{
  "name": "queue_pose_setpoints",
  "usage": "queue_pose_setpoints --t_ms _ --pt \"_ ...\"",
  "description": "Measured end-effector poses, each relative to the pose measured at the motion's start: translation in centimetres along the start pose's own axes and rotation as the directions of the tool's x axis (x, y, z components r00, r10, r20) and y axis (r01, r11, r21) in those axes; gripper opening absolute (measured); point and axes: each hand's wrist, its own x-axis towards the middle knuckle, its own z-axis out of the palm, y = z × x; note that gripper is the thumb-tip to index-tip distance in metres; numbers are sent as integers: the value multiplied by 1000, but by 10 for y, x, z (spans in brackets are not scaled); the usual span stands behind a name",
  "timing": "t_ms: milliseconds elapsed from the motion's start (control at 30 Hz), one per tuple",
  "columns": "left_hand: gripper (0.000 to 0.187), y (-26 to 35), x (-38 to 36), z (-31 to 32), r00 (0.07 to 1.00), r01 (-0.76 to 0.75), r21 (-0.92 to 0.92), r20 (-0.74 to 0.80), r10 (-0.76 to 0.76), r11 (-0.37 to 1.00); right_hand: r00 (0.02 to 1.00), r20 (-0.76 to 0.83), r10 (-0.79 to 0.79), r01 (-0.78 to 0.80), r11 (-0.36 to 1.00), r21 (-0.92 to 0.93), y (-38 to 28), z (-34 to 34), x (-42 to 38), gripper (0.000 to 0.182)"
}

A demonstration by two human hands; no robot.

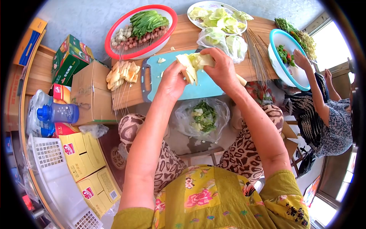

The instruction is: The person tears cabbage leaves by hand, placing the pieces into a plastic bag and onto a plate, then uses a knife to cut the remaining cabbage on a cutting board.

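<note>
Over the light-blue cutting board (206, 84), my left hand (171, 81) and my right hand (222, 70) hold a pale yellow-green piece of cabbage (195, 63) between them. The left fingers pinch its lower left side. On its right end, the right thumb and fingers are closed. Small pale scraps lie on the board. Under my right wrist a pale stick-like piece (241, 79) is partly hidden. Behind my hands, a white plate (193, 7) bears loose cabbage leaves (219, 18). In front of it sits a clear plastic bag (237, 53) with more cabbage.
A red-rimmed basin (110, 49) holds greens and skewered balls. Skewered yellowish slices (124, 74) and bare skewers (257, 57) lie on the table. Below the table edge hangs a bag of leaf scraps (204, 116). At right, another person's hand (302, 60) reaches over a blue-rimmed basin (275, 49).
</note>
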Motion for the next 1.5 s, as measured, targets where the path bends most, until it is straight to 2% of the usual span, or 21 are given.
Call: queue_pose_setpoints --t_ms 33,100,133,200,333,433,500,667,733,800,933,1033,1133,1267,1333,1400,1467,1500 --pt "38 0 1 0 1000 0 -18 6 0 1000 1000 1 0 0 1000 0 -1 0 -1 40" --pt "40 -1 2 -3 999 10 -48 42 -8 999 985 42 169 -173 977 127 -6 0 -4 43" --pt "41 -1 2 -5 997 23 -77 79 -17 997 985 42 169 -173 977 128 -3 3 -6 43" --pt "39 -3 -1 -2 998 1 -50 65 3 999 924 186 333 -378 864 332 6 10 -11 47" --pt "41 -2 -5 3 998 -8 -14 67 9 1000 922 194 337 -382 874 299 9 13 -15 45" --pt "43 -1 -10 14 1000 -8 -11 18 8 1000 946 153 286 -321 890 325 2 8 -15 42" --pt "44 -4 -10 12 1000 -20 26 9 20 999 968 106 227 -247 937 248 -5 2 -13 38" --pt "45 -7 -2 1 999 7 88 34 -10 996 969 89 230 -242 955 170 -8 -3 -8 34" --pt "42 -7 1 -1 1000 19 98 8 -20 995 971 84 226 -237 958 164 -9 -2 -8 34" --pt "41 -8 0 1 999 28 87 -41 -24 996 991 31 128 -130 985 112 -9 1 -10 34" --pt "37 -8 -3 3 993 18 51 -118 -11 999 993 1 114 -114 987 110 -6 4 -8 32" --pt "38 -5 -3 6 989 30 30 -146 -25 999 946 58 320 -324 917 233 -3 3 -6 31" --pt "40 -3 -3 5 988 36 42 -152 -30 998 920 104 379 -392 870 299 -1 3 -6 32" --pt "43 -5 -6 8 977 -22 60 -208 34 998 930 80 359 -367 888 278 1 5 -7 30" --pt "43 -5 -4 7 961 -32 120 -269 63 992 904 98 417 -418 810 412 3 5 -6 29" --pt "42 -4 -1 -3 964 -74 88 -250 94 993 892 15 452 -412 800 436 6 1 -1 29" --pt "41 -3 -1 -8 964 -119 60 -232 130 991 893 39 448 -411 780 472 5 -6 1 30" --pt "40 -1 -4 -3 965 -114 28 -235 117 993 851 141 507 -478 634 608 5 -7 1 31"
